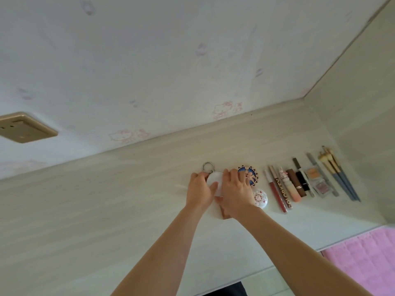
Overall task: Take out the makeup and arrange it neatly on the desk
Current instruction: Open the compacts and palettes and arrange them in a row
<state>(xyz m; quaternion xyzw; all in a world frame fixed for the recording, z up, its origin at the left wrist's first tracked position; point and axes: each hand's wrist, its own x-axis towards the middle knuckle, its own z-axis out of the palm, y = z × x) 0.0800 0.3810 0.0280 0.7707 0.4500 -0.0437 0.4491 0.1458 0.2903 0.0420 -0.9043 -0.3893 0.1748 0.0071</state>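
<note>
A round white compact mirror (214,178) with a metal ring (207,167) lies on the pale desk (128,199). My left hand (198,190) holds its left edge, and my right hand (235,192) covers its right side, fingers curled over it. A brown item (224,213) pokes out under my right wrist. To the right lie a blue patterned round compact (249,173), a small white flowered case (261,198), lip glosses (275,189), lipsticks (298,182), blush pans (317,180) and brushes (337,174) in a row.
A wall with faint pink cartoon prints rises behind the desk, with a gold socket plate (25,127) at the left. A side panel (363,124) closes the desk on the right. Pink fabric (367,253) lies beyond the desk's near right edge.
</note>
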